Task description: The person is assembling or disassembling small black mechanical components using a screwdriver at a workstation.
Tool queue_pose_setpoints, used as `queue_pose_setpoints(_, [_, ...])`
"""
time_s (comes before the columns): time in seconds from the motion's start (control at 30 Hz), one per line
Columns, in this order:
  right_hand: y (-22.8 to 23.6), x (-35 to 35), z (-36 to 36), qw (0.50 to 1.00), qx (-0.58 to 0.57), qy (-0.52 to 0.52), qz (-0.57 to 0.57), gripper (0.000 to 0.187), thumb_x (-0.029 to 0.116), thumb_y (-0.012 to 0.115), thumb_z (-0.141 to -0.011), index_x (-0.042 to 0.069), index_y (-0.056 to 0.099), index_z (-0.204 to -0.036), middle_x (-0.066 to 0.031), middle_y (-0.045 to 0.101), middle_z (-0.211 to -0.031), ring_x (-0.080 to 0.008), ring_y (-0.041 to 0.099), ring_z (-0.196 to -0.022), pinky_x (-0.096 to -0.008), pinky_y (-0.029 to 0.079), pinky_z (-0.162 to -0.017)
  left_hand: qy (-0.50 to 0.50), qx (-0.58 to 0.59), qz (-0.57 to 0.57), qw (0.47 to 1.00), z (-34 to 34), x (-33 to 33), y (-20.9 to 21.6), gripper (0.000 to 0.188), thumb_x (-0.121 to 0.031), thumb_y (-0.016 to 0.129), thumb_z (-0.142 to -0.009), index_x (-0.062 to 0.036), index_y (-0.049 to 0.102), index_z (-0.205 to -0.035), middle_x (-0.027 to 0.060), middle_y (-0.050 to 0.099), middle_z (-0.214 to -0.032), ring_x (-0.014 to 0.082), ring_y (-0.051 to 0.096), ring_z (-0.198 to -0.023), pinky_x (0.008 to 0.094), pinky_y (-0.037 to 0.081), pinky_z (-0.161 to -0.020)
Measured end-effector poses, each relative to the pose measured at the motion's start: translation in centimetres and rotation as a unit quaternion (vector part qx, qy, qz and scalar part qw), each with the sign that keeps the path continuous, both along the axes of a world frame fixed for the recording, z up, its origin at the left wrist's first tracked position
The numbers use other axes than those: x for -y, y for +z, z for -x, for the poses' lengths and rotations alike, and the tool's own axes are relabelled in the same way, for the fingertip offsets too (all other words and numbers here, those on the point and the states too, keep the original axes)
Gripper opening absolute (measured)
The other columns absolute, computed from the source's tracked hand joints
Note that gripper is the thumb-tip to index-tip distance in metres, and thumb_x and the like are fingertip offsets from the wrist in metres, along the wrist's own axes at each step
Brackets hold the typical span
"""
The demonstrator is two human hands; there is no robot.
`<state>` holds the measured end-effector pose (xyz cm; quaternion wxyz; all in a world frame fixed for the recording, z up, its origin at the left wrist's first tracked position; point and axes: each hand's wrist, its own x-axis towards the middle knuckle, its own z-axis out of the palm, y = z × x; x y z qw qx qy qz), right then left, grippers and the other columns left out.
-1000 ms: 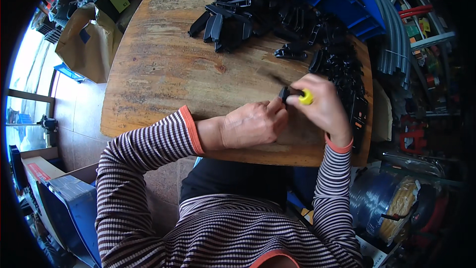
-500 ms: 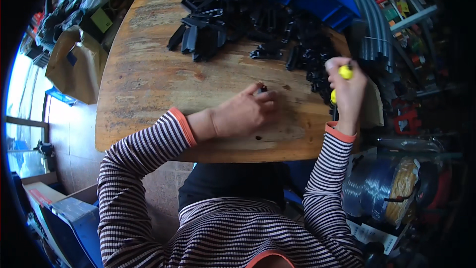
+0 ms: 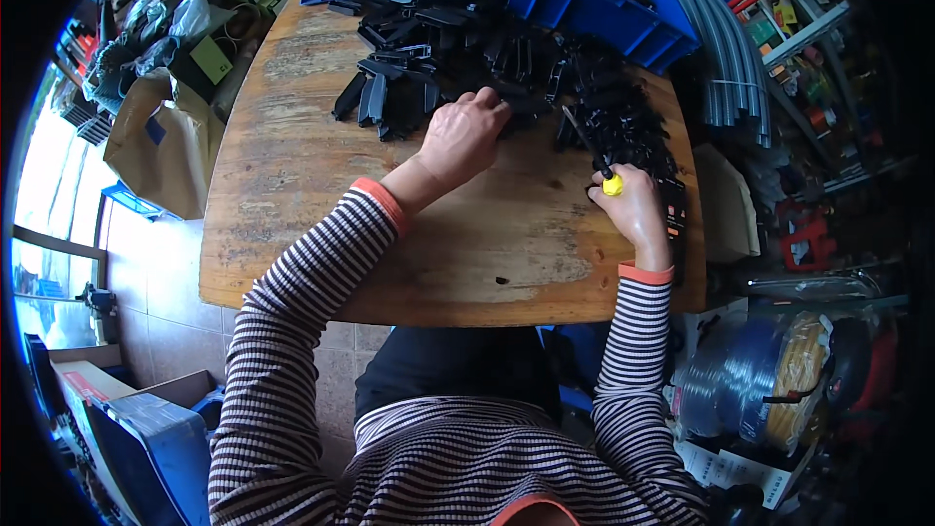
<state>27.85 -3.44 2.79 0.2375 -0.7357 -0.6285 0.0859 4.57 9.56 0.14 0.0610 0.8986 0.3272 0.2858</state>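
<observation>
A screwdriver (image 3: 613, 185) with a yellow and black handle is gripped in my right hand (image 3: 638, 209); its dark shaft points away and to the left. My left hand (image 3: 466, 136) is at the near edge of a heap of long black plastic parts (image 3: 404, 63). Its fingers are curled together against the dark pieces, and the hand hides what they hold, if anything. Smaller black parts (image 3: 633, 127) lie heaped just beyond the screwdriver. Everything rests on a worn wooden table (image 3: 292, 166).
Two blue plastic bins (image 3: 604, 15) stand along the table's far edge. Grey hose (image 3: 730, 78) hangs in a coil at the far right. A brown paper bag (image 3: 161, 156) is left of the table, and wrapped spools (image 3: 726, 380) sit low on the right.
My left hand has moved away from me, from the table's middle to the heap. My right hand has come down and left, and the screwdriver's shaft now points away from me.
</observation>
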Motion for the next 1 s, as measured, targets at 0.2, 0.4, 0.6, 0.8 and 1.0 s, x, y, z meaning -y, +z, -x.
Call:
queue_pose_setpoints(0.2, [0.2,-0.4,0.3,0.999,0.029,-0.032,0.024,0.025,0.008,0.071,-0.073,-0.004,0.065,-0.093,-0.0206,0.065,-0.09,-0.0353,0.064,-0.08,-0.0378,0.052,-0.071,0.018,-0.023,0.036,0.999,-1.5,-0.5,1.1,0.024,-0.013,0.067,-0.073,-0.0054,0.058,-0.095,0.0125,0.057,-0.098,0.0314,0.061,-0.09,0.0403,0.051,-0.072])
queue_pose_setpoints(0.4, [0.0,-1.0,2.3,0.992,0.122,0.011,-0.038,0.017,0.005,0.068,-0.074,-0.004,0.063,-0.087,-0.0223,0.064,-0.085,-0.0363,0.064,-0.078,-0.0388,0.052,-0.066,0.01,-0.036,0.013,0.999,-2.7,-1.2,1.0,0.029,-0.016,0.069,-0.075,-0.0052,0.057,-0.099,0.0123,0.059,-0.097,0.0321,0.064,-0.081,0.0403,0.053,-0.069])
queue_pose_setpoints(0.6, [1.3,0.4,2.5,0.994,0.042,-0.071,-0.065,0.014,0.005,0.066,-0.074,-0.002,0.061,-0.086,-0.0214,0.063,-0.076,-0.0362,0.064,-0.07,-0.0394,0.05,-0.06,-0.078,0.076,0.053,0.993,-1.7,1.2,1.3,0.037,-0.013,0.067,-0.078,-0.0051,0.052,-0.111,0.0109,0.059,-0.095,0.0303,0.064,-0.071,0.0365,0.053,-0.061])
queue_pose_setpoints(0.8, [0.7,1.0,3.8,0.993,-0.082,0.043,-0.073,0.014,0.003,0.065,-0.075,0.0,0.054,-0.083,-0.0167,0.06,-0.066,-0.031,0.063,-0.062,-0.0352,0.047,-0.056,-0.141,-0.018,-0.055,0.988,3.3,6.3,0.6,0.045,-0.013,0.066,-0.08,-0.0042,0.048,-0.12,0.0086,0.055,-0.086,0.0214,0.06,-0.064,0.0308,0.052,-0.054])
queue_pose_setpoints(1.0, [0.7,0.9,5.5,0.987,-0.047,0.121,-0.094,0.015,0.005,0.066,-0.075,0.002,0.052,-0.08,-0.015,0.056,-0.062,-0.0294,0.06,-0.056,-0.0364,0.044,-0.051,-0.124,-0.104,-0.032,0.986,6.6,10.9,0.1,0.043,-0.015,0.064,-0.08,-0.0021,0.05,-0.118,0.0095,0.054,-0.088,0.0215,0.059,-0.077,0.0326,0.053,-0.057])
